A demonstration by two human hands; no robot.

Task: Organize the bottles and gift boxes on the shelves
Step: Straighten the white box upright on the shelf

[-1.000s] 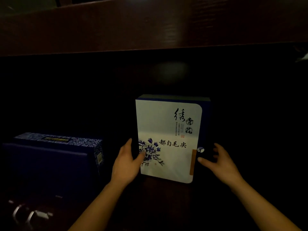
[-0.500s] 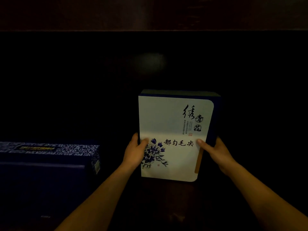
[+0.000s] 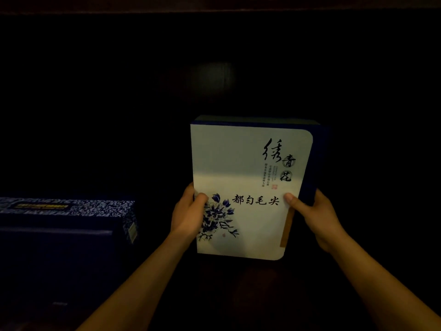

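Box (image 3: 238,154) stands upright between the two grips, in the dark bay of a shelf (image 3: 241,283). Its lower edge is below both wrists, and the gloom hides whether it touches the wood.

The left grip (image 3: 188,216) clasps the box's left edge. The left thumb (image 3: 201,199) lies over the front on the blue flower print, and the fingers are hidden behind the side. The right grip (image 3: 319,218) clasps the right edge at the same height. The right thumb (image 3: 290,199) is pressed flat beside the last printed character, and the fingers are curled round the dark blue side. Both hold below the box's middle.

Well left of the left grip, and apart from it, sits a second box (image 3: 71,207), lower and wider than the first. Its right end faces the left forearm. Above the grips the bay is nearly black, with a faint pale glare (image 3: 214,77) on the back wall. An upper board (image 3: 214,5) of reddish-brown wood runs along the top.

The held box is a flat rectangular case. Its front is matte pale card with rounded corners on the right, and its spine and sides are deep blue. It carries black brush calligraphy, a blue floral sprig, a small red seal and a tan strip along the lower right edge. Its upper half is in shade and its lower half is brighter. The second box is dark blue. Its top is covered in fine white scrollwork and crossed by a narrow gold-lettered label, and a small pale tag sits on the end face.
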